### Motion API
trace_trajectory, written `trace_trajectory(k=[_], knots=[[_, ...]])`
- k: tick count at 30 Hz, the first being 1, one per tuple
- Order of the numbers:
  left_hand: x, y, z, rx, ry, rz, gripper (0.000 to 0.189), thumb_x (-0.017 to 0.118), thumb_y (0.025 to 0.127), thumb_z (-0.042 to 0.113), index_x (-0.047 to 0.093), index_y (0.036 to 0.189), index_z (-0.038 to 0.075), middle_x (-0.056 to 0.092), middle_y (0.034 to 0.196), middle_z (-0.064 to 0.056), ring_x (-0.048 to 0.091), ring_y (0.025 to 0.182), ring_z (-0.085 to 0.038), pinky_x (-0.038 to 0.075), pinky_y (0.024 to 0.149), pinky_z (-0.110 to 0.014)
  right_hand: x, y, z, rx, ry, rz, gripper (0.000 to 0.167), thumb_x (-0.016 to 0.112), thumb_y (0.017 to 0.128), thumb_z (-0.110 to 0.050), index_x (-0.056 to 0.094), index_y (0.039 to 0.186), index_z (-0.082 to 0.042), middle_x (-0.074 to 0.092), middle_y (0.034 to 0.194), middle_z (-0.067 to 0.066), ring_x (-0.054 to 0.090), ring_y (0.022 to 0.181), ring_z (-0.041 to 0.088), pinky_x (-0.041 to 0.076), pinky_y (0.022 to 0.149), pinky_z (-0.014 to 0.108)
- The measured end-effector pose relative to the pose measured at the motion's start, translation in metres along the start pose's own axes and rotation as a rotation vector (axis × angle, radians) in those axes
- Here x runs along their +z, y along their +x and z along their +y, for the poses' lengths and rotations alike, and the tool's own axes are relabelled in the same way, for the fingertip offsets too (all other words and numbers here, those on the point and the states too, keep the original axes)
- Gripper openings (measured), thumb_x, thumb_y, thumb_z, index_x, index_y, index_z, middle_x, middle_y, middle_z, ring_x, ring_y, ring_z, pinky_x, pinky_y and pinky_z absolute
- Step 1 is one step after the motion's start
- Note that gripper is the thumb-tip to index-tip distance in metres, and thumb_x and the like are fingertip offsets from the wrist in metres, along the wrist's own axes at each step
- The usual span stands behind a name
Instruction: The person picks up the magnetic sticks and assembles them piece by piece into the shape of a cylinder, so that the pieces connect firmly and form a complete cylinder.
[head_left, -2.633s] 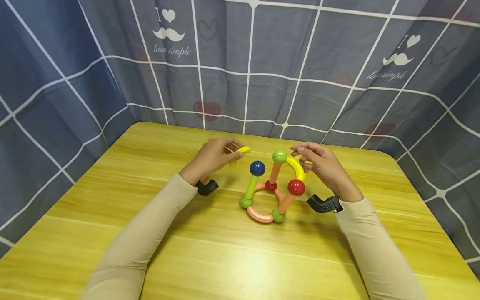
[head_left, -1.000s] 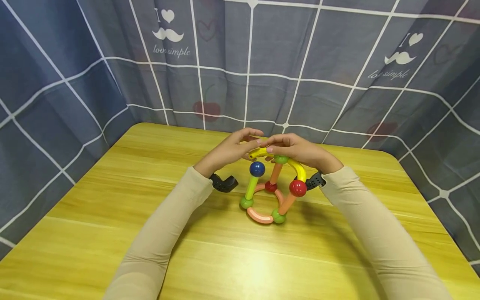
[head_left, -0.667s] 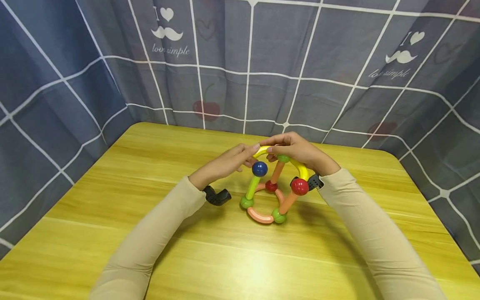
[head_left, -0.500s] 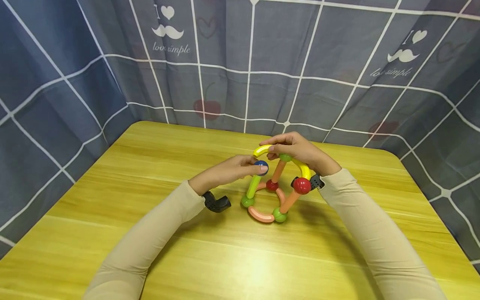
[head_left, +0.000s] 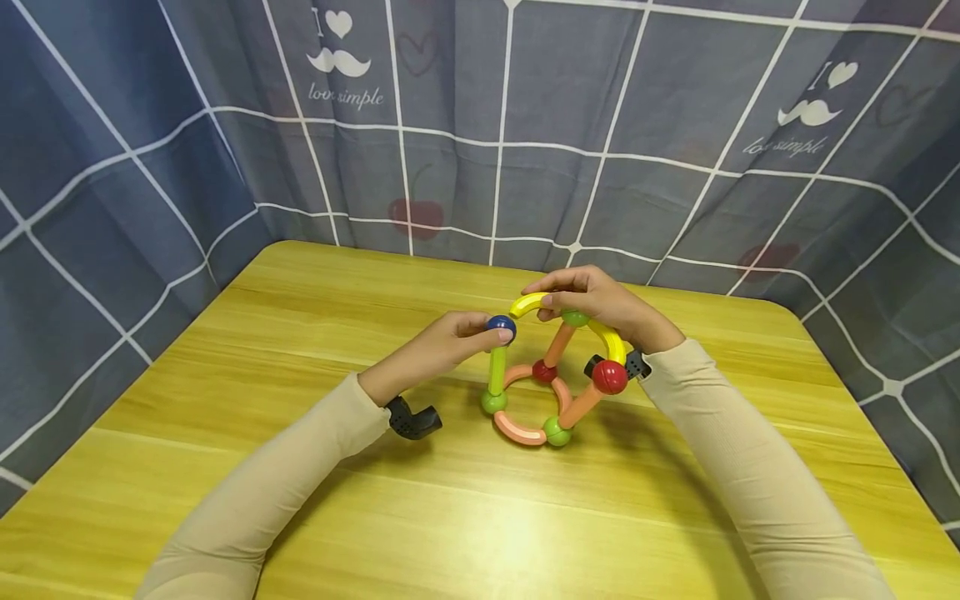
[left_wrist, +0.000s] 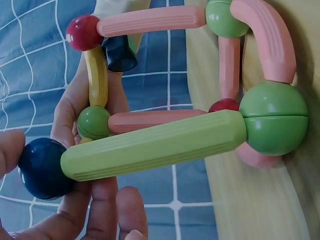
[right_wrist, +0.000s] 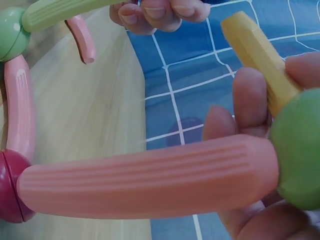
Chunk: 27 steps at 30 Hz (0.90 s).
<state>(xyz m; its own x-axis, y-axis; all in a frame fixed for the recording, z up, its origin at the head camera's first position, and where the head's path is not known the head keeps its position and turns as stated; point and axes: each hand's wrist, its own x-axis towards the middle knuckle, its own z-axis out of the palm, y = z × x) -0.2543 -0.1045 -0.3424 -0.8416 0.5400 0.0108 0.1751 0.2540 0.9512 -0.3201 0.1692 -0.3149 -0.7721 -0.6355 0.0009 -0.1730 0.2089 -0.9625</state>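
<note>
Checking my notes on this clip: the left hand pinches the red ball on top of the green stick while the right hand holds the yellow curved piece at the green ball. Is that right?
Not quite: the ball that the left hand pinches on top of the green stick is dark blue, not red, as the head and left wrist views show. The right hand does hold the yellow curved piece at the green ball.

I sit at a home play corner: a wooden table [head_left: 300,467] screened by a printed curtain [head_left: 525,125].

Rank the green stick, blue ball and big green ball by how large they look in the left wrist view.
1. green stick, plainly the largest
2. big green ball
3. blue ball

The balls may match in true size, since the green one looks nearer the camera.
</note>
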Motion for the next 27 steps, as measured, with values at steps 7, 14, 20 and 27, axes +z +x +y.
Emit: trace_trajectory(k=[7,14,20,27], knots=[[0.005,0.003,-0.001,0.012,0.02,-0.003,0.036,0.059,0.113,0.03,0.069,0.13,0.0,0.071,0.137,-0.015,0.063,0.133,-0.029,0.045,0.118,-0.057,0.0,0.0,0.001,-0.036,-0.027,-0.019,0.033,0.059,0.108,-0.007,0.069,0.135,0.008,0.075,0.123,0.005,0.075,0.106,0.021,0.059,0.103,0.039],[0.01,-0.003,-0.002,0.054,0.063,0.058,0.044,0.061,0.113,0.026,0.056,0.151,0.005,0.072,0.125,-0.017,0.067,0.118,-0.031,0.054,0.1,-0.052,-0.007,-0.008,0.0,-0.018,0.005,-0.012,0.044,0.045,0.117,-0.018,0.057,0.148,0.011,0.062,0.148,0.018,0.067,0.125,0.017,0.056,0.108,0.035],[0.012,-0.013,-0.003,0.118,0.171,0.108,0.06,0.066,0.111,0.025,0.045,0.164,0.01,0.074,0.114,-0.011,0.068,0.106,-0.032,0.056,0.082,-0.037,-0.02,-0.045,-0.009,0.04,-0.152,0.019,0.052,0.041,0.119,-0.035,0.054,0.154,0.0,0.058,0.149,0.016,0.059,0.116,0.021,0.053,0.094,0.027],[0.015,-0.028,-0.001,0.161,0.275,0.084,0.088,0.085,0.097,0.022,0.036,0.169,0.007,0.077,0.112,-0.003,0.072,0.108,-0.019,0.062,0.079,-0.036,-0.03,-0.087,0.014,-0.151,-0.144,-0.181,0.065,0.059,0.112,-0.033,0.033,0.17,-0.019,0.036,0.161,0.034,0.064,0.118,0.018,0.058,0.091,0.03]])
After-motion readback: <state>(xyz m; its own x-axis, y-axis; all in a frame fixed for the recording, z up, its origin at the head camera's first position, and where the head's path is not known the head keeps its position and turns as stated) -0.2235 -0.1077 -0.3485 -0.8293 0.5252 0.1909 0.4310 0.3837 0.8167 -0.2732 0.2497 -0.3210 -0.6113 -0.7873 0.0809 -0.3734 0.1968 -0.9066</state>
